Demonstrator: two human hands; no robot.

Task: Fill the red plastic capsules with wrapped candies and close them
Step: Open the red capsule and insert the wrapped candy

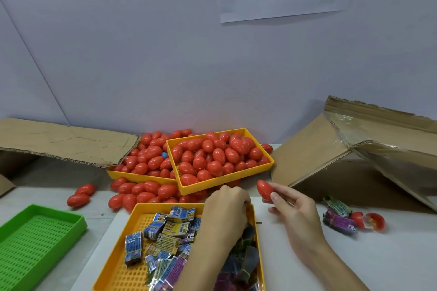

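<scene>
Right hand (290, 205) pinches a closed capsule (265, 190); left hand (225, 210) curled in candy tray (113, 264), grip unclear. Fingertip pinch could slip.

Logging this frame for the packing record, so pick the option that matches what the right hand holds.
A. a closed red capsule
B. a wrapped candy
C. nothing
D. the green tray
A: the right hand pinches a closed red capsule in its fingertips, raised beside the yellow candy tray, while the left hand reaches into that tray.
</scene>
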